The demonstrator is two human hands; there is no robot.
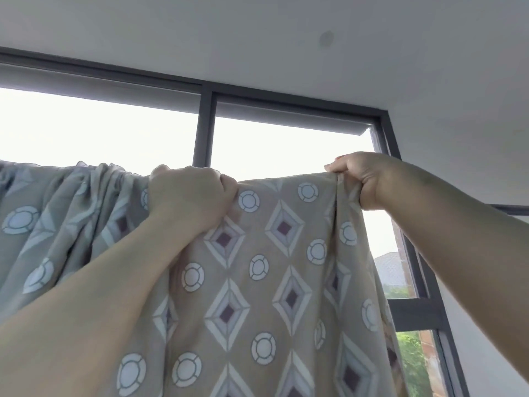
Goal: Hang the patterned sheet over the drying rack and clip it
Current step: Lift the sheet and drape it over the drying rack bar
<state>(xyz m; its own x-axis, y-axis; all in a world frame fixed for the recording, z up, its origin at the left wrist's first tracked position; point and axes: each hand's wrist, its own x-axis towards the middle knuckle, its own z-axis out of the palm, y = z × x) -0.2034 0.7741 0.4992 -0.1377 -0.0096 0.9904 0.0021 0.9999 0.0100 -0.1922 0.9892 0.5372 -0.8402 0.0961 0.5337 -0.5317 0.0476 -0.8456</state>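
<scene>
Both hands up high, left hand (191,196) and right hand (363,179) each fisted on the top fold of the patterned sheet (257,267), draped overhead before the window (286,144), soft, light, floppy, best gripped along that edge.

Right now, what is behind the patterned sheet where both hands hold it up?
Behind the patterned sheet the dark-framed window shows above and to its right. Left hand and right hand grip its top edge. No rack or clip is visible; the fabric covers anything there.

Both hands, left (189,196) and right (360,179), grip the patterned sheet's (257,282) top edge (window (286,144) behind).
</scene>
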